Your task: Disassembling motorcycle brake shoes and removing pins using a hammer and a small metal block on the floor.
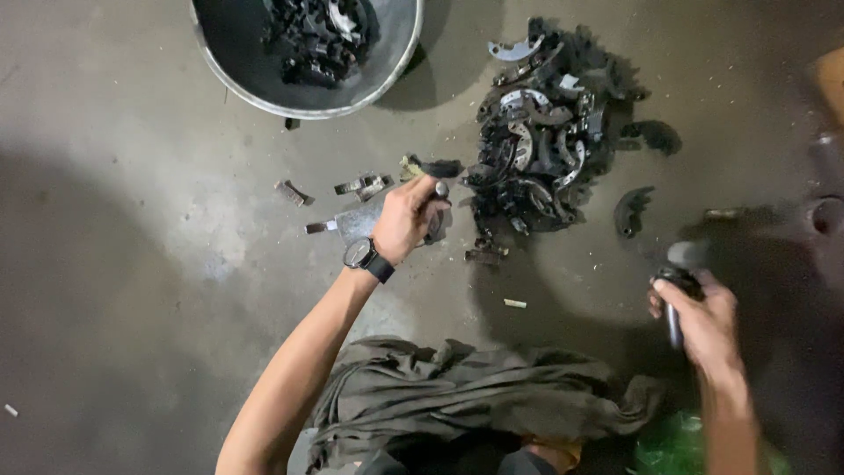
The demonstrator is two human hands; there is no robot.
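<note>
Held upright in clamped left hand [409,215] fingers: a punch [441,187], tip down by the metal block [356,224], left of the brake shoe pile [541,141]. Gripped tight in right hand [703,321]: a hammer [677,295], raised. Seemingly poised mid-strike; called for a square blow.

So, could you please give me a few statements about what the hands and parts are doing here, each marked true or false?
1. The left hand grips a rod-like tool held upright on the floor. True.
2. The right hand is empty. False: it grips a hammer.
3. A wristwatch sits on the left wrist. True.
4. The metal basin holds nothing. False: dark parts lie in it.
5. The pile of curved metal parts lies on the floor beyond the hands. True.
</note>
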